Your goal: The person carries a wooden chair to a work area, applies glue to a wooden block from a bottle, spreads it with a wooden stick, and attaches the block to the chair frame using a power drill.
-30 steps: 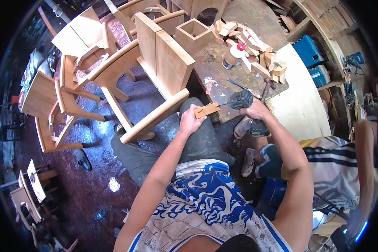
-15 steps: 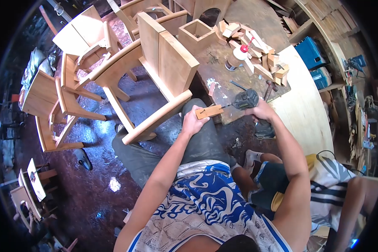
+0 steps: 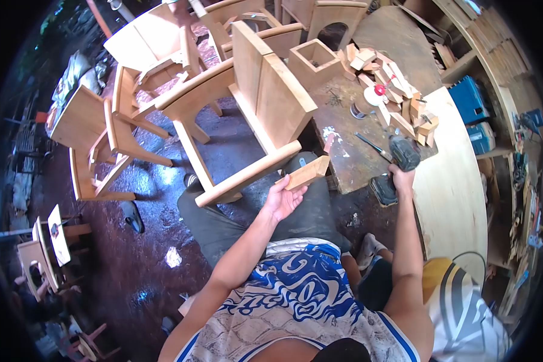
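Observation:
Between the thumb and fingers of my left hand [image 3: 285, 198] is a small wooden block [image 3: 308, 174] with an angled end, held above my lap. My right hand [image 3: 402, 176] grips a dark cordless drill [image 3: 404, 152] by its handle, over the right edge of the worktable [image 3: 359, 163]. Drill and block are apart. Beside the left hand stands a wooden chair frame [image 3: 250, 174] with a wide two-board panel [image 3: 271, 90].
On the worktable lie a pile of wood offcuts [image 3: 398, 90], a bottle with a red cap [image 3: 374, 95] and an open wooden box [image 3: 314, 60]. More chairs [image 3: 117, 136] stand left. A pale board [image 3: 452, 199] and a co-worker [image 3: 464, 308] are on the right.
The drill has moved away from the block, to the right. My left hand has turned palm up and tilted the block. The view has shifted, and the co-worker shows lower.

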